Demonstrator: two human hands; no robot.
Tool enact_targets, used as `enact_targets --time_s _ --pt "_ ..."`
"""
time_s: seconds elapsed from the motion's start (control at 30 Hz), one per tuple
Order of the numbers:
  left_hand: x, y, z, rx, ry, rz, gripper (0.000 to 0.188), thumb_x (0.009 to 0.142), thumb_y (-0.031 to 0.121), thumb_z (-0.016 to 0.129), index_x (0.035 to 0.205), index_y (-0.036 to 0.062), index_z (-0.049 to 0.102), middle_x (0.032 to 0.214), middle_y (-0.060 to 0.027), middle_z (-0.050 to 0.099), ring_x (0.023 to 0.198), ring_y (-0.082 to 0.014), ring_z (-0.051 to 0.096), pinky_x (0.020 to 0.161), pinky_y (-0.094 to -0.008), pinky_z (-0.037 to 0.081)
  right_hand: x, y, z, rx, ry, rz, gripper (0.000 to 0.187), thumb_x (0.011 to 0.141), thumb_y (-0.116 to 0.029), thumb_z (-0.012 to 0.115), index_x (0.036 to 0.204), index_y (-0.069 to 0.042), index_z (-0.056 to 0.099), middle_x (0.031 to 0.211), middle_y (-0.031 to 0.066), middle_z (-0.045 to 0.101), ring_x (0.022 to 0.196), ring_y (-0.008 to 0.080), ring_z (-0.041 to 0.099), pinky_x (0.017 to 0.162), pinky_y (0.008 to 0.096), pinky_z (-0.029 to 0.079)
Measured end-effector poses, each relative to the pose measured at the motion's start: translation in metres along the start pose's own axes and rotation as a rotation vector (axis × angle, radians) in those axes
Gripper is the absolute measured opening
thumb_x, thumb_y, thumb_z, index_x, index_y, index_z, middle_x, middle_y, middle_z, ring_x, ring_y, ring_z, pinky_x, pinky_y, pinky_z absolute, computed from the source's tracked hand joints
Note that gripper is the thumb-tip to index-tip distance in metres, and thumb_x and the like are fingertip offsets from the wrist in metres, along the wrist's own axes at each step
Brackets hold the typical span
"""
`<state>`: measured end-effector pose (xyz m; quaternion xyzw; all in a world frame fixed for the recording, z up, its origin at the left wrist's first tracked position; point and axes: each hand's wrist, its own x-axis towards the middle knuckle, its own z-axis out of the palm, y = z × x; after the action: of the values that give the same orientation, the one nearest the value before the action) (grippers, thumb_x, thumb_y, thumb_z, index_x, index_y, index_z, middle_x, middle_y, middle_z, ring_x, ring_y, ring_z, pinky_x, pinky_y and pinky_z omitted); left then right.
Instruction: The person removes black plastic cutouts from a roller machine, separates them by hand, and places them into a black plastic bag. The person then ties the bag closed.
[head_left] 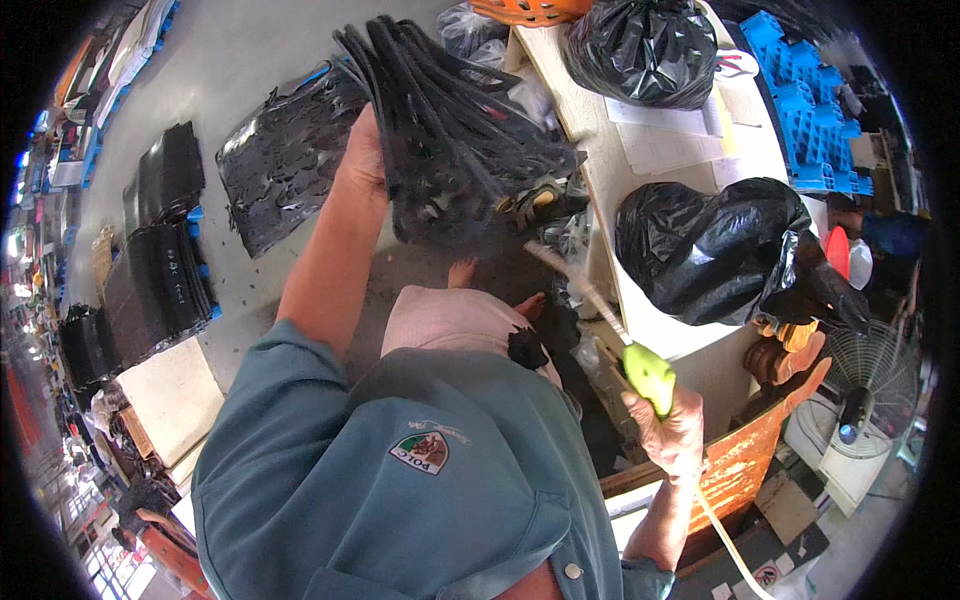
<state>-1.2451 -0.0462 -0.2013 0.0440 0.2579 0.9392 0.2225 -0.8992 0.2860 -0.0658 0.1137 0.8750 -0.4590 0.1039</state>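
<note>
Up front, my left hand point(366, 150) is closed on the near side of a bundle of black, rubbery-looking strips point(450, 125), which fans out toward the table; my fingers are partly hidden. My right hand point(672, 430), low at the right, grips a corded tool with a lime-green handle point(648, 376). A long, thin brownish shaft runs from it toward the strips, its tip apart from them. A pale cord point(728, 540) trails down behind the wrist. Beyond my left hand, a ragged black sheet point(290, 160) with many cuts lies on the floor.
A white table point(690, 335) on the right bears papers point(665, 140) and black plastic bags point(715, 250). Blue plastic crates point(800, 110) and a standing fan point(860, 385) are farther right. Stacks of black sheets point(160, 290) stand at the left. An orange basket point(530, 10) is at the top.
</note>
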Motion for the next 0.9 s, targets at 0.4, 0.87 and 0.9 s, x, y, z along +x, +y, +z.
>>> enact_targets --time_s 0.4,0.87,0.9 --pt "0.004 0.01 0.061 0.912 -0.342 -0.381 0.055 0.072 -0.001 0.091 0.123 -0.0047 0.072 0.11 -0.0078 0.077 0.099 -0.0179 0.074 0.093 -0.0335 0.058 -0.002 0.006 -0.034 0.033 0.233 -0.048 0.029 0.095 -0.026 0.085 0.094 0.001 0.074 0.07 -0.0009 0.068 0.064 0.0069 0.061 0.06 0.0249 0.049" --pt "-0.006 0.015 0.087 1.06 -0.709 -0.071 0.058 0.075 0.0 0.086 0.131 0.0008 0.072 0.14 -0.0139 0.071 0.122 -0.0218 0.069 0.108 -0.0366 0.053 0.01 -0.032 -0.052 -0.107 0.078 -0.119 0.037 0.096 -0.027 0.084 0.113 0.004 0.072 0.078 0.003 0.068 0.067 0.0093 0.054 0.062 0.0276 0.045" --pt "-0.006 0.015 0.086 0.977 -0.678 -0.091 0.066 0.074 -0.006 0.084 0.138 0.0035 0.07 0.142 -0.0117 0.07 0.128 -0.0204 0.067 0.113 -0.0369 0.051 0.011 -0.033 -0.052 -0.085 0.025 -0.085 0.034 0.095 -0.022 0.084 0.116 0.003 0.073 0.09 0.0095 0.073 0.078 0.0152 0.065 0.07 0.0294 0.051"
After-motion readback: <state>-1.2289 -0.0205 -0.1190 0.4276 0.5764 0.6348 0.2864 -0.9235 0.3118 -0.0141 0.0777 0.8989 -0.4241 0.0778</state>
